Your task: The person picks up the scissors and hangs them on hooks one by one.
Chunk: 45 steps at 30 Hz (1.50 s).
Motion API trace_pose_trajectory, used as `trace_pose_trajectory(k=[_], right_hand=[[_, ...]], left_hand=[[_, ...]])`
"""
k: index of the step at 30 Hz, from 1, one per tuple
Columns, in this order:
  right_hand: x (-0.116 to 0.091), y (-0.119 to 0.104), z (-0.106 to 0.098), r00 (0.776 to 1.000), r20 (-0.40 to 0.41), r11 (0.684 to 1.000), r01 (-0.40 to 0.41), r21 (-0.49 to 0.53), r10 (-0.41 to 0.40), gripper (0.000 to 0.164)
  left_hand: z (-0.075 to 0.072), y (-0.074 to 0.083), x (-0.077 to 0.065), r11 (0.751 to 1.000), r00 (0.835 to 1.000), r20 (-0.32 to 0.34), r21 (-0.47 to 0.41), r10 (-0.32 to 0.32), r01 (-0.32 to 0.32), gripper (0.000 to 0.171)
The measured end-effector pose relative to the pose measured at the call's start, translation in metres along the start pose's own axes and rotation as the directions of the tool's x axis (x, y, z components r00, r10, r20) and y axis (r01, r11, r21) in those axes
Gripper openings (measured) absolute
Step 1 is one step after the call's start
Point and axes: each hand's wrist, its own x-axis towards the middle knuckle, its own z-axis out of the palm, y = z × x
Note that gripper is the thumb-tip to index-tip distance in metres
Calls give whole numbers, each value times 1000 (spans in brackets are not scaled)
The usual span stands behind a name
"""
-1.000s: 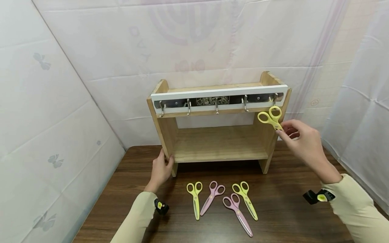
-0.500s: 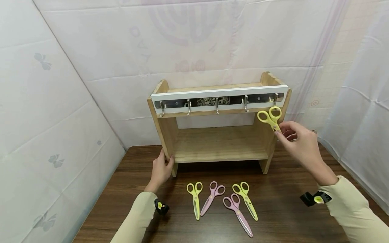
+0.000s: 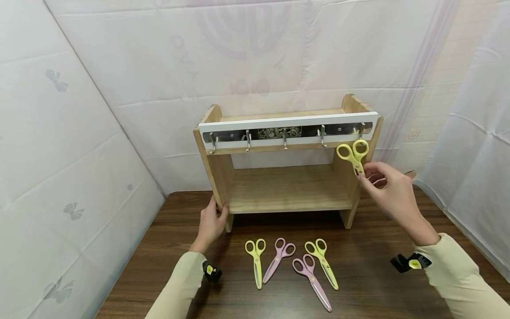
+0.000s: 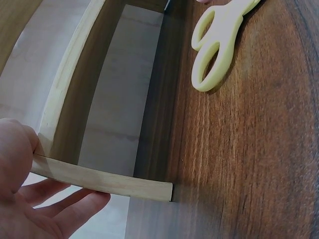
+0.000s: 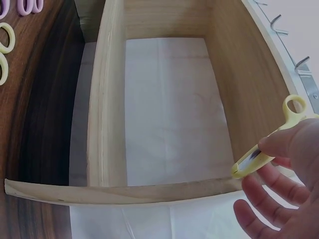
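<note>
My right hand [image 3: 392, 190] pinches a pair of yellow scissors [image 3: 357, 166] by the blade end, handle loops up. One loop overlaps the lower tip of the rightmost metal hook [image 3: 361, 130]. In the right wrist view, thumb and fingers hold the scissors [image 5: 255, 157] beside the wooden shelf's side panel. My left hand [image 3: 211, 223] grips the lower left side panel of the wooden shelf [image 3: 287, 190]. Seen from the left wrist, its thumb is on one side of the panel [image 4: 107, 181], the other fingers on the far side.
On the brown table [image 3: 167, 248] before the shelf lie two more yellow scissors [image 3: 256, 268] and two pink scissors [image 3: 316, 288]. A white hook rail [image 3: 287, 118] with several hooks runs along the shelf's upper front. White cloth [image 3: 131, 88] hangs behind and at both sides.
My right hand has shifted slightly left and down, and the scissors in it have tilted more upright. My left hand stays on the shelf panel.
</note>
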Motion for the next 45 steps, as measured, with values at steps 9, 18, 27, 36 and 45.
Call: trace_pose_trajectory(k=[9,18,27,36,45], right_hand=[[0,-1,2,1000,1,1000,8,0,-8,22],[-1,-3,7,1000,-1,1000,26,4,-26,18],[-1,-4,9,1000,2,1000,24,-5,-24,18],[-1,-4,8,1000,1,1000,17,-13,-17,18],[-1,-5,8,1000,4,1000,23,-11,-23,18]], left_hand=[[0,0,0,1000,1000,0,-1,-4,4,40],[0,0,0,1000,1000,2,-7,-5,5,41],[1,0,0,1000,1000,-3,-5,0,0,38],[0,-1,0,1000,1000,-4,-1,2,-2,41],[0,-1,0,1000,1000,0,1,6,-6,41]])
